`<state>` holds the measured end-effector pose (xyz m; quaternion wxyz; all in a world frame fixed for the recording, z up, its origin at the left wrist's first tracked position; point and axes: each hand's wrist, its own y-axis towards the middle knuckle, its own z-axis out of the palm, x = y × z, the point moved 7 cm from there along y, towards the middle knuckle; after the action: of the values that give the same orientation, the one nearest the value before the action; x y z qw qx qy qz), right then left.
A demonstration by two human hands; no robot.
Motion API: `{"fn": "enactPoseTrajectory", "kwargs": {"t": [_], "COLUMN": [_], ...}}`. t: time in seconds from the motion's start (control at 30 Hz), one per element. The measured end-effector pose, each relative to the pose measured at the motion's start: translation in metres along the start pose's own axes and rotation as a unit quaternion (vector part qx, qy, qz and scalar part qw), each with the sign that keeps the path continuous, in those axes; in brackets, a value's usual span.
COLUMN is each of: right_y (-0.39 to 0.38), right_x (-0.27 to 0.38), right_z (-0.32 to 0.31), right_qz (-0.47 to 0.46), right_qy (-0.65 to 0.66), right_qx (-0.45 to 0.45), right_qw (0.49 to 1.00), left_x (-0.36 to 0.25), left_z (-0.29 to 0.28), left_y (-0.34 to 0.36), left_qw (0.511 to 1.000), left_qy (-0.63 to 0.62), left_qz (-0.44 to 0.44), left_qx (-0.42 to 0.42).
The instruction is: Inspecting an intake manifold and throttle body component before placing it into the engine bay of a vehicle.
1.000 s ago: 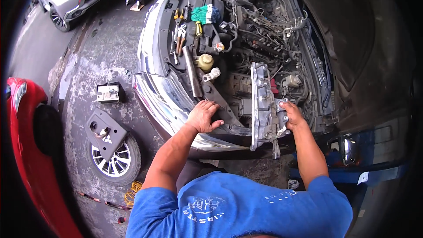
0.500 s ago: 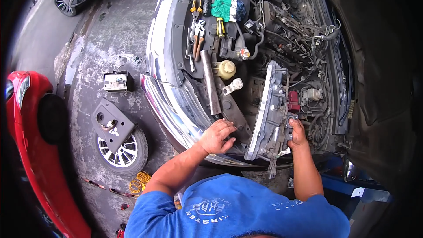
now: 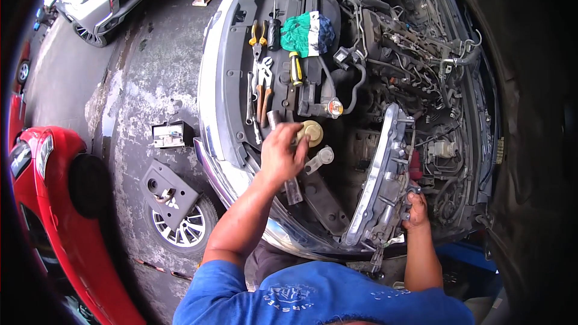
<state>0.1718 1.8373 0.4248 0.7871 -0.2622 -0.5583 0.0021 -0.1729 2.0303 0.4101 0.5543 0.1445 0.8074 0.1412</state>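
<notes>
Nearest in the scene, the right hand [image 3: 415, 209] closes its fingers around the lower right edge of a long silver-grey headlight housing [image 3: 380, 174], which stands on edge at a tilt in the near right of the open engine bay. To its left and slightly farther, the left hand [image 3: 282, 153] hovers with fingers loosely curled over a pale yellow round reservoir cap [image 3: 312, 133]; whether it grips anything cannot be told. Just right of that hand sits a small white filler cap [image 3: 324, 156]. Farther along the dark front panel [image 3: 236, 72] lie orange-handled pliers [image 3: 262, 97], a yellow-handled screwdriver [image 3: 295, 67], and a crumpled green and white rag [image 3: 308, 34].
</notes>
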Motion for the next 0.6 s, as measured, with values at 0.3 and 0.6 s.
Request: {"fn": "enactPoseTrajectory", "kwargs": {"t": [0.3, 0.6], "right_y": [0.013, 0.022], "right_x": [-0.005, 0.007], "right_z": [-0.005, -0.008], "right_qz": [-0.025, -0.024], "right_qy": [0.019, 0.026], "right_qx": [0.019, -0.050], "right_qw": [0.999, 0.998], "left_x": [0.085, 0.112], "left_z": [0.082, 0.088], "left_y": [0.179, 0.239], "left_qw": [0.922, 0.939], "left_qy": [0.316, 0.254], "left_qz": [-0.186, -0.224], "left_qx": [0.122, 0.059]}}
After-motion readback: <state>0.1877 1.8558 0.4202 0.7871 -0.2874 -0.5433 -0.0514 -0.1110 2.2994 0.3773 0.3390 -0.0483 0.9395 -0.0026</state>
